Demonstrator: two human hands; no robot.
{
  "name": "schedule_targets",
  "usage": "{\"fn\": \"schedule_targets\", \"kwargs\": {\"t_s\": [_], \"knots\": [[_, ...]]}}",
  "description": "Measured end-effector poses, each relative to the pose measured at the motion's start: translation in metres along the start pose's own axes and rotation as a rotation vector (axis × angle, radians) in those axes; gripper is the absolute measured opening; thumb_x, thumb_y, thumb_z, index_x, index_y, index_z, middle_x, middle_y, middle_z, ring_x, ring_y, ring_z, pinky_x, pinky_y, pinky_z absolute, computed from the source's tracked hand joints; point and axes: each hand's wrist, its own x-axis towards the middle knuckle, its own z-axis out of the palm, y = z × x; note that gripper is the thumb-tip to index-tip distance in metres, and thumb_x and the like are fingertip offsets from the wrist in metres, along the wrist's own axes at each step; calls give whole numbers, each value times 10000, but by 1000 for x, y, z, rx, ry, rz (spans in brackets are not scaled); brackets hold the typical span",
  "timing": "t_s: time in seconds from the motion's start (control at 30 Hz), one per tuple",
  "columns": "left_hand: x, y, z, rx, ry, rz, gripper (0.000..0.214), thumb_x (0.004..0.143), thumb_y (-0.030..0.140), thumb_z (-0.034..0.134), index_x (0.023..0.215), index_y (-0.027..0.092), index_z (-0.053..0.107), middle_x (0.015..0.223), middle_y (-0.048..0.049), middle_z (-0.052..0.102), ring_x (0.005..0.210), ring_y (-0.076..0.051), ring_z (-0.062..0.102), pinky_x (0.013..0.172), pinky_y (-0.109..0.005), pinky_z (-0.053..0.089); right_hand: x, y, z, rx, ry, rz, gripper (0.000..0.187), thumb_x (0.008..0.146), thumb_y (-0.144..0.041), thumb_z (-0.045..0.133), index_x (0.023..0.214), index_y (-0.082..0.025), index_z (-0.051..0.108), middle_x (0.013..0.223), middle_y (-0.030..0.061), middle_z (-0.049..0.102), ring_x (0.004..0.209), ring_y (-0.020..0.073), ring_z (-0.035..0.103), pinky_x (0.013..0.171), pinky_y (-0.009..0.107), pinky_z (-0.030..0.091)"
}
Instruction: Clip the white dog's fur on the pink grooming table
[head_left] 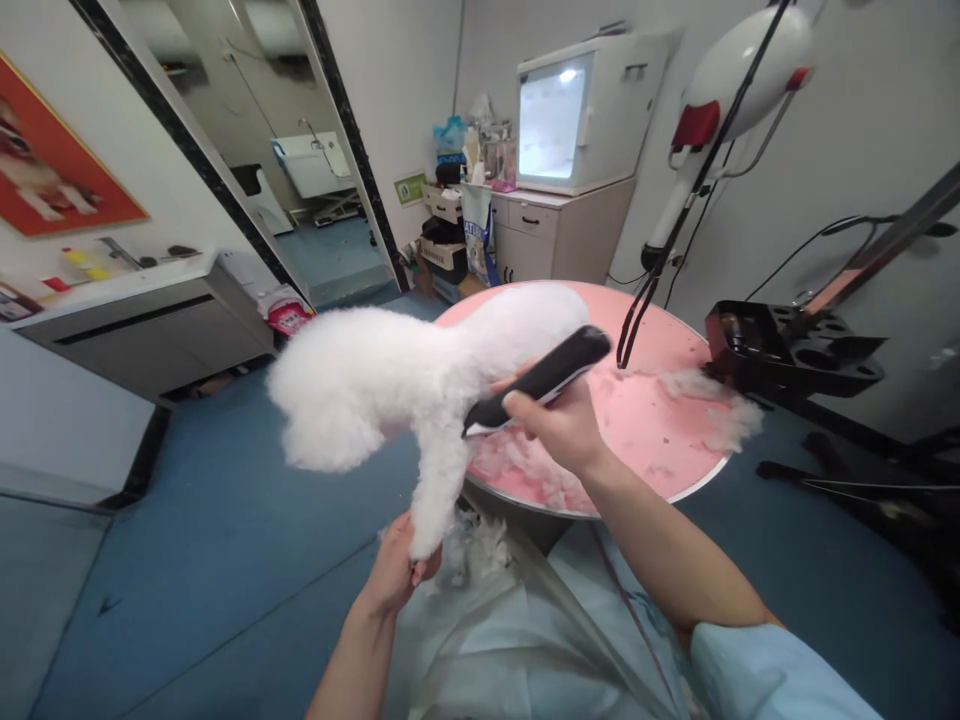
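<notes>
Apparent clipping: right hand [559, 420] gripped clippers [536, 382]; curled left hand [397, 570] held the white dog's [431, 360] foreleg [436, 475]; steadiness seemed needed next.

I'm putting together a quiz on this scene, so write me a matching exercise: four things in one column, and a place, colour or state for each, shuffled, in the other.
Column one
1. Clipper
2. Dog's foreleg
3. Round table
4. Glass-fronted box

Column two
A. Lit inside
B. Held in the right hand
C. Pink on top
D. Held near its end by the left hand

Pairs: 1-B, 2-D, 3-C, 4-A
</notes>
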Motion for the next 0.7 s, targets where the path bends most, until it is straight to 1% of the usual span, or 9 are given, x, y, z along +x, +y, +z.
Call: {"fn": "schedule_targets", "kwargs": {"t_s": [0.07,0.1,0.2,0.3,0.43,0.5,0.6,0.63,0.7], "knots": [[-1,0,-1,-18,-26,-5,389,757,469,758,647,155,557,318,75,309,306,-45,216,379,-179,197,0,8,1,94,123,56,358,739,-502,755,855,-186,631,820,45,763,405,83,507,369,238,450],[-1,0,-2,-30,-43,-11,356,760,455,757,692,150,588,325,81,314,306,-44,209,374,-177,194,1,12,2,120,143,77,363,737,-509,749,851,-186,628,818,46,765,383,74,483,345,229,426],[-2,1,-3,-34,-79,-30,335,778,458,745,804,139,646,347,97,310,310,-38,174,361,-171,177,-3,22,7,159,49,155,329,724,-471,753,814,-182,627,771,36,757,368,66,467,312,206,380],[-3,2,-5,37,-57,-16,389,778,512,730,732,142,619,350,90,304,314,-38,164,359,-179,169,-12,28,7,198,20,219,315,728,-456,743,794,-178,613,762,29,753,352,50,436,294,191,351],[-5,2,-4,193,84,53,534,759,637,704,599,157,535,365,58,337,343,-49,236,385,-189,189,-19,25,4,166,-38,276,353,693,-459,795,770,-177,598,585,-14,667,347,69,451,293,191,362],[-5,2,-2,247,127,83,606,753,698,674,536,165,485,367,42,341,357,-58,266,394,-198,211,-16,21,4,163,32,233,360,706,-474,795,765,-178,600,517,-34,611,341,76,448,296,193,361],[-5,2,0,291,151,95,662,747,753,637,495,174,437,369,31,348,361,-63,277,393,-208,226,-12,18,6,181,147,166,357,739,-488,770,735,-177,597,540,-20,623,338,69,441,303,199,361],[-6,2,0,308,161,95,673,741,766,632,490,176,430,369,29,351,359,-64,278,389,-208,224,-12,19,6,185,126,171,350,737,-477,776,733,-176,597,572,-9,647,339,66,446,305,198,361],[-7,3,-1,333,170,88,693,733,786,622,476,175,418,364,25,350,354,-63,277,382,-205,218,-18,25,5,230,0,219,326,711,-428,804,767,-178,603,674,15,711,352,60,462,313,193,367]]}}
